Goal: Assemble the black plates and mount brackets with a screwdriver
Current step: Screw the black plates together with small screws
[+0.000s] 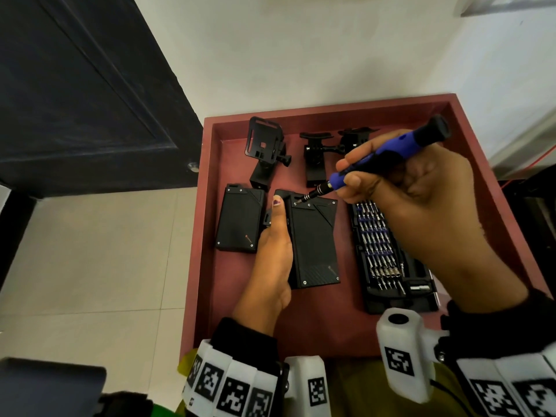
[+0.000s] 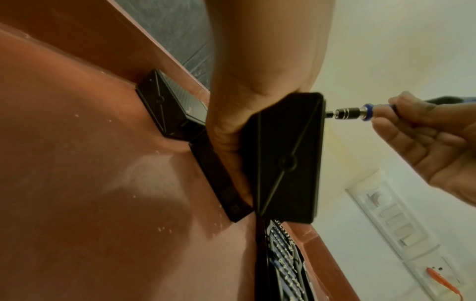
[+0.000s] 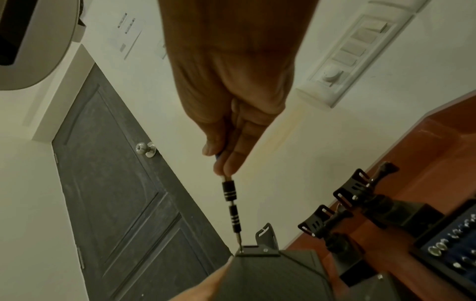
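Black plate (image 1: pixel 313 242) sits mid-tray, lifted off the red tray (image 1: pixel 469 164) floor, w/ left hand (image 1: pixel 270 266) wrapped round its left edge, thumb along the side. Right hand (image 1: pixel 421 206) pinches blue screwdriver (image 1: pixel 385 158), bit tip on a screw at plate's top-left corner. 2nd plate (image 1: pixel 239 219) lies just left. Mount brackets (image 1: pixel 264 149) stand at far edge; bit set (image 1: pixel 388 254) to the right.

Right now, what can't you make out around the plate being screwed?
- Left hand: fingers behind the black plate, head view; hidden by the plate.
- Screwdriver tip seating in the screw: too small in all views.
- Bit case: near end covered by the right hand's forearm, head view.
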Demonstrator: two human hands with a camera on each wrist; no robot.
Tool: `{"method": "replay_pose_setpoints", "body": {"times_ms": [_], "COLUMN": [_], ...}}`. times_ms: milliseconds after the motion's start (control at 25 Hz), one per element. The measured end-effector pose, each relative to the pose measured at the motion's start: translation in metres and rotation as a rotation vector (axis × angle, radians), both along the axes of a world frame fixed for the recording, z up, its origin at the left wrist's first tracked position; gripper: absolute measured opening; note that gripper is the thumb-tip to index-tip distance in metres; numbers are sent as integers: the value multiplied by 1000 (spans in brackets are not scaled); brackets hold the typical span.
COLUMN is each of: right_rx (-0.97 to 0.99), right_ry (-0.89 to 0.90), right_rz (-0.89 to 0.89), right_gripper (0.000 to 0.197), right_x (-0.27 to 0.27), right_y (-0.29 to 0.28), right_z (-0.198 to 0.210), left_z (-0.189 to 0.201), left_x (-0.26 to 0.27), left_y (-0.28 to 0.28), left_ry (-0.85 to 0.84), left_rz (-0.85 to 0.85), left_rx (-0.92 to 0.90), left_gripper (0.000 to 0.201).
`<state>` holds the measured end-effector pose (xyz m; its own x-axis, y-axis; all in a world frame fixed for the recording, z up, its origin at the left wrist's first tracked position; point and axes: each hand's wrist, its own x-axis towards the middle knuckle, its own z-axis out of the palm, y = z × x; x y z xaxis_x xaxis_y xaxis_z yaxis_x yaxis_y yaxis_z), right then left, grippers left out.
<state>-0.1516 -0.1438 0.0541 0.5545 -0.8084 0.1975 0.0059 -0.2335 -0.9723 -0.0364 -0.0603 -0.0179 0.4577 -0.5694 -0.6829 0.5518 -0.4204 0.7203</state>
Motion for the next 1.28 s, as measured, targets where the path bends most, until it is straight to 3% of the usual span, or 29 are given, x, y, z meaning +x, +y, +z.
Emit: {"method": "replay_pose_setpoints", "body": {"times_ms": [280, 440, 720, 880, 1280], "right_rx": [-66, -28, -170, -206, -18], "right_ry": [50, -63, -116, -188, -189], "right_rz": [-115, 52, 186, 173, 52], "right_gripper": [14, 12, 14, 20, 16], "right_x": [7, 0, -11, -15, -14], "right_y": [7, 3, -1, -5, -12], "right_z": [-5, 5, 4, 13, -10], "left_z": [1, 5, 6, 1, 1], "left_x": [0, 10, 9, 16, 14], "left_y": [0, 3, 5, 6, 7], "left_ry": [-14, -15, 37, 15, 78], "left_rz": [10, -11, -103, -60, -57], "left_rx": [-19, -32, -59, 18, -79], "left_gripper": [61, 66, 82, 71, 88]}}
